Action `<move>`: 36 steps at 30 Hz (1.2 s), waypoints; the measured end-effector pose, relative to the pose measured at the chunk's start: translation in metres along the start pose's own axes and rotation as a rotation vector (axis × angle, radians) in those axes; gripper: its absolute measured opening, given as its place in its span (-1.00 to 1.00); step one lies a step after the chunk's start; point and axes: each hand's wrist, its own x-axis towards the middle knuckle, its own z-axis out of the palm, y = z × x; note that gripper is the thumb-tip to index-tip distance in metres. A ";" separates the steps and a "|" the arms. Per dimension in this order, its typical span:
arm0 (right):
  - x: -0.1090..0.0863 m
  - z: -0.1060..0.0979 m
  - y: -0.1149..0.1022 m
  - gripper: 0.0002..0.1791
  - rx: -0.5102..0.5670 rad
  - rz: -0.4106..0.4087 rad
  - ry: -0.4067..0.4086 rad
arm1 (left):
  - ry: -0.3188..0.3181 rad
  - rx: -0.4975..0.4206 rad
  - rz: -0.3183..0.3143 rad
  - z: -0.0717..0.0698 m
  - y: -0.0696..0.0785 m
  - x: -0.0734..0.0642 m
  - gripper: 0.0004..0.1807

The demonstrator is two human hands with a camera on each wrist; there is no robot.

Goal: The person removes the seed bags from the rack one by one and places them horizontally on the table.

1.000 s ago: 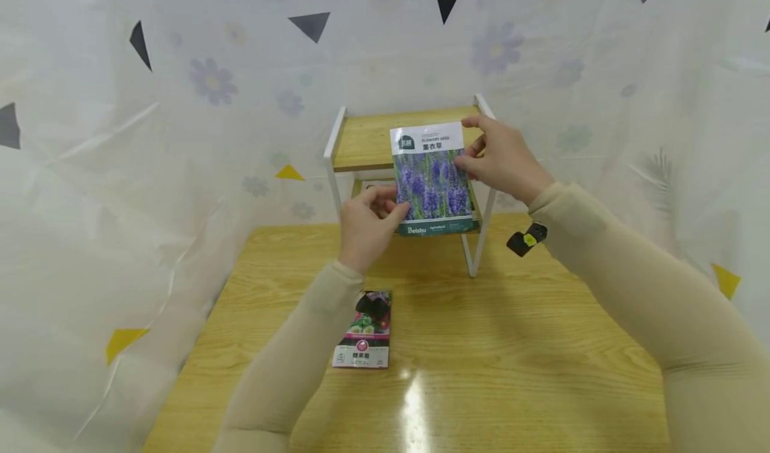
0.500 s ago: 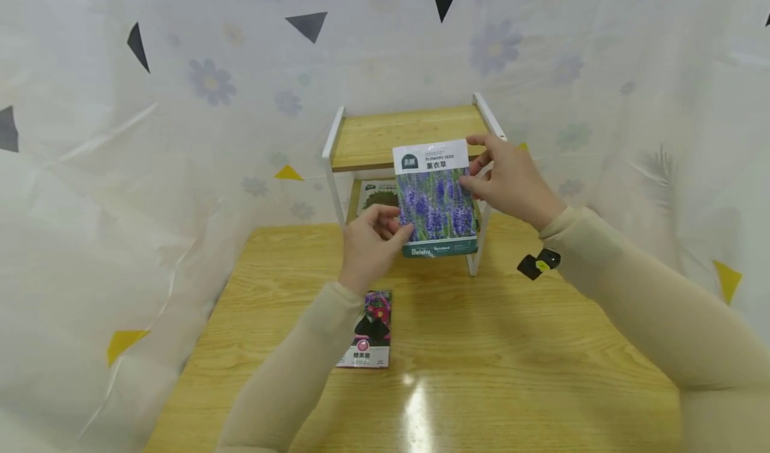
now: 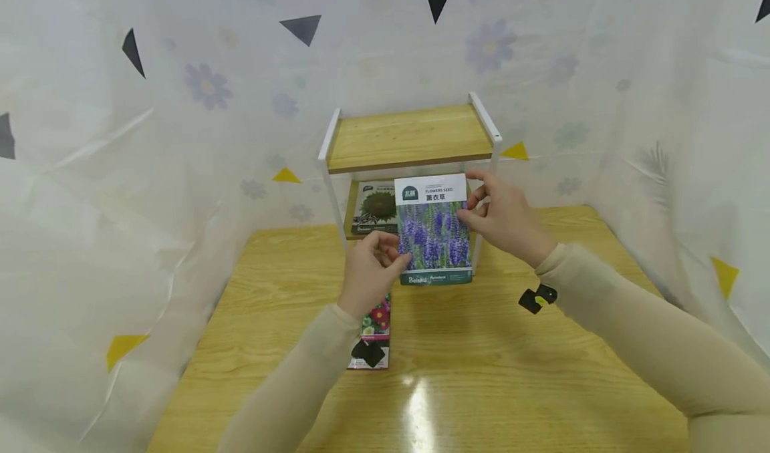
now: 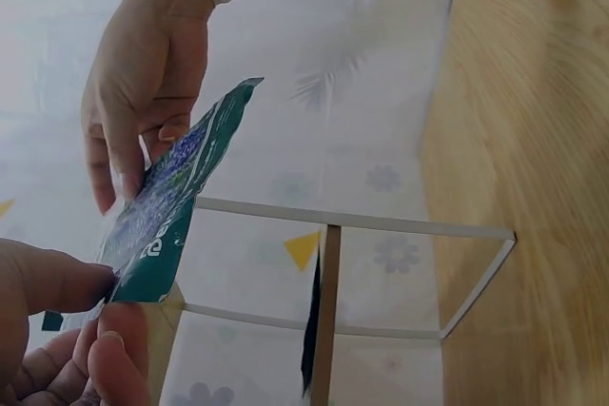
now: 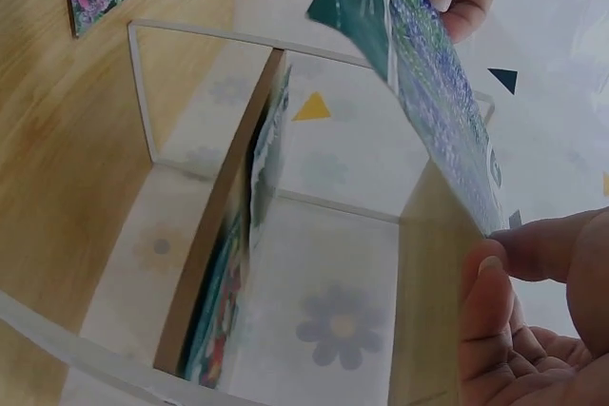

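Observation:
Both hands hold up a purple-flower seed packet [image 3: 434, 232], its printed front toward the head camera. The left hand [image 3: 374, 271] pinches its lower left edge between thumb and fingers. On the upper right edge, the right hand [image 3: 504, 216] pinches it the same way. Behind the packet stands a two-tier wooden shelf [image 3: 412, 135] with a white frame. A sunflower seed packet [image 3: 377, 206] lies on its lower tier, partly covered by the held one. More packets [image 5: 219, 306] on that tier show in the right wrist view.
On the wooden table [image 3: 517, 373], another flower seed packet [image 3: 377, 319] lies below the left hand, partly hidden by the left forearm and its strap. A white patterned sheet [image 3: 204, 145] with triangular stickers hangs behind the shelf.
Both hands have lowered the purple-flower packet from in front of the shelf's top tier to in front of its lower tier. The sunflower packet has come into fuller view.

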 end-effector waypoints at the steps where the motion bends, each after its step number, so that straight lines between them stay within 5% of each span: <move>1: -0.002 0.003 0.002 -0.29 0.019 -0.002 -0.003 | -0.006 0.002 -0.007 0.000 -0.003 -0.001 -0.74; 19: -0.040 0.057 0.046 -0.31 0.083 0.084 -0.070 | -0.088 0.009 -0.184 0.014 -0.053 -0.039 -0.75; 36: -0.067 0.099 0.084 -0.31 0.193 0.222 -0.120 | -0.138 0.179 -0.198 0.024 -0.083 -0.062 -0.72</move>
